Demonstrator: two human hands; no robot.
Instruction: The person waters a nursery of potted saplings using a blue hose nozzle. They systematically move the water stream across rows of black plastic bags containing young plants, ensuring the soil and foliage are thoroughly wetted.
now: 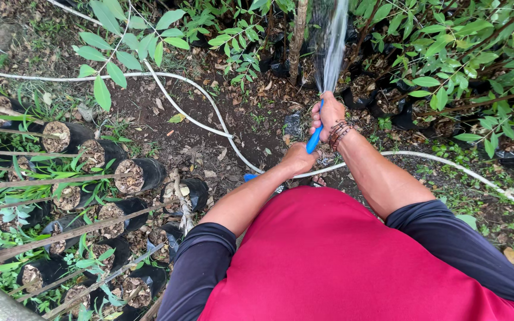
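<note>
We see the right hand clamped around the upper end of a bright blue flexible plastic hose, held out ahead of the red-shirted torso, with a stack of dark beaded bracelets on its wrist. From that fist a fan of water spray shoots forward toward the thin tree trunk and the black plastic nursery bags of seedlings beyond it. The left hand is closed on the same blue hose just below and nearer the body, so the hose runs between the two fists; a short blue stretch shows again past the left forearm. A thin white pipe lies across the bare, leaf-littered ground and passes beneath both arms, continuing off to the right. To our left, rows of soil-filled black bags stand close together behind slanting bamboo sticks, well apart from the hands.
</note>
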